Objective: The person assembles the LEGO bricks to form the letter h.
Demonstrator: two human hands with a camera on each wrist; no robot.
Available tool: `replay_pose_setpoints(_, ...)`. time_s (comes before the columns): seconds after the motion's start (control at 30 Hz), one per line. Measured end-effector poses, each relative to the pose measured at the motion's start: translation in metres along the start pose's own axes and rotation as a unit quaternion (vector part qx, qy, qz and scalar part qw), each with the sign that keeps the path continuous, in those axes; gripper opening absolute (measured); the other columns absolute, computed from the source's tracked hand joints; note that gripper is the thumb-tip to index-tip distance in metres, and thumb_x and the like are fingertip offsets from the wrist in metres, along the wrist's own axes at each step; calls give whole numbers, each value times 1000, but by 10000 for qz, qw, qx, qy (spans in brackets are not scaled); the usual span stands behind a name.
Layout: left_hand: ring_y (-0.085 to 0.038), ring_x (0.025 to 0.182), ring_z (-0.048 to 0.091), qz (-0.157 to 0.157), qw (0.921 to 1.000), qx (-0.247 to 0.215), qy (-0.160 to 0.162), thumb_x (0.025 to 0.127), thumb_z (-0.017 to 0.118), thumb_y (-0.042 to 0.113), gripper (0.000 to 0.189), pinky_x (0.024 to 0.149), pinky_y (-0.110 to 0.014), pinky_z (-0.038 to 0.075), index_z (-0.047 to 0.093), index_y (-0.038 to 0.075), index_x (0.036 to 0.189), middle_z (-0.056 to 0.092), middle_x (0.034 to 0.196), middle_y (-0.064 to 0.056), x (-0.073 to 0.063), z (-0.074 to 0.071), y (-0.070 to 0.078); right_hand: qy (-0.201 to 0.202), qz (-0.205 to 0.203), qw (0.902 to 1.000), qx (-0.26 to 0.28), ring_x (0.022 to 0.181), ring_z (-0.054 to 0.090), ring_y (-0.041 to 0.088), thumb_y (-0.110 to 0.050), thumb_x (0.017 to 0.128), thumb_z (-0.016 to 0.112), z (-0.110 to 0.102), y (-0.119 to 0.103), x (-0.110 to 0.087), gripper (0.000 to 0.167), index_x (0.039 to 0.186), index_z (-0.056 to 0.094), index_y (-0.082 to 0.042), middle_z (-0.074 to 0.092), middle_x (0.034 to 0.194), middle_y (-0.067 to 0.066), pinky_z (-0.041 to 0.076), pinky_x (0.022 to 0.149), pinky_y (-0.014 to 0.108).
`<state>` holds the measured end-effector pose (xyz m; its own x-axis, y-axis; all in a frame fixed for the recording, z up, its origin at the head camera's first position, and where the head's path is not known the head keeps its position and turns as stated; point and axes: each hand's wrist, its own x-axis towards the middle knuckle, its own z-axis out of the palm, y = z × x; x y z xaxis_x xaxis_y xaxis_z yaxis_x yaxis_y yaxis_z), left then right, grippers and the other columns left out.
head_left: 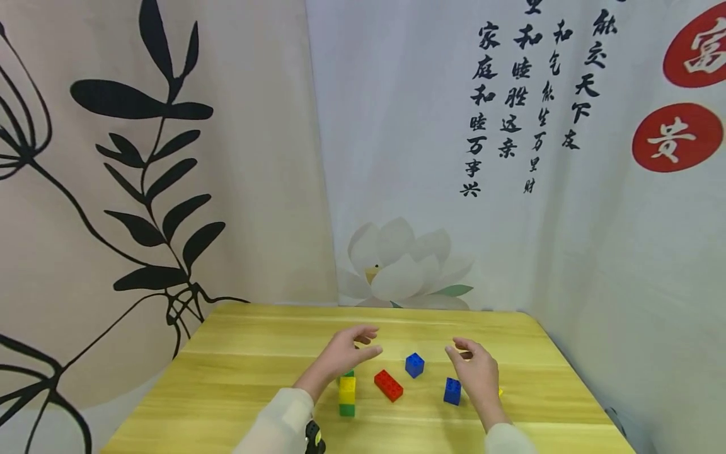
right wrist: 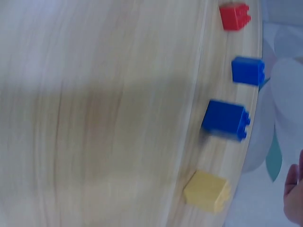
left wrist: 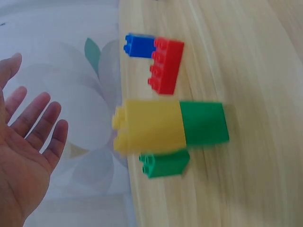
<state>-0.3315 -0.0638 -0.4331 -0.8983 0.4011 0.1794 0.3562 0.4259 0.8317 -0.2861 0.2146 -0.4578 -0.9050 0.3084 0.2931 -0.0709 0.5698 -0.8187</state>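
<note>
My left hand [head_left: 343, 352] hovers above the table, its fingers loosely bent and holding nothing. Below it stands a yellow brick [head_left: 347, 389] stacked on a green brick [head_left: 347, 410]. Another green brick [left wrist: 166, 163] sits just behind that stack, mostly covered in the head view. A red brick [head_left: 389, 385], long and studded, lies right of the stack. Beyond it is a blue brick [head_left: 414, 365]. Over on the right, my right hand [head_left: 478, 372] is raised with nothing in its fingers, close to a second blue brick [head_left: 452, 391]. A second yellow brick [right wrist: 207, 191] is largely hidden behind this hand in the head view.
All the bricks rest on a wood-grain table [head_left: 255, 359]. Behind its far edge hangs a pale curtain [head_left: 397, 157] with printed plants, a lotus and dark characters. Something black [head_left: 314, 437] shows by the left sleeve.
</note>
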Motion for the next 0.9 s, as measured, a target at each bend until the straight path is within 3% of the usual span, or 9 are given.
replay_pose_setpoints(0.2,-27,114,57,1,9996,-275,-6,95,69,30,43,94,-48,49,60,13,134,63,123,-5,9,20,8,96,344,9993,-127,109,57,30,-28,97,65,-20,14,2,39,127,64,-3,62,127,16,50,80,41)
replay_pose_setpoints(0.5,-26,113,57,-20,9986,-523,-68,94,70,32,42,92,-45,51,62,15,132,64,122,-3,17,55,11,652,942,9933,-122,110,57,35,-41,99,60,-42,41,-2,50,128,62,0,60,129,22,47,86,49)
replay_pose_setpoints(0.67,-22,108,59,-96,9976,-676,-120,93,71,31,42,92,-46,51,62,14,130,65,121,-6,19,74,12,664,1170,9909,-15,113,54,37,-39,99,60,-48,52,-6,51,130,60,1,57,133,24,46,89,51)
replay_pose_setpoints(0.9,-17,102,59,-163,9954,-915,-238,92,72,32,42,88,-41,52,64,13,128,65,115,2,21,101,11,614,1351,9889,-54,116,53,41,-49,98,57,-52,66,-14,63,132,57,5,53,136,28,47,91,53)
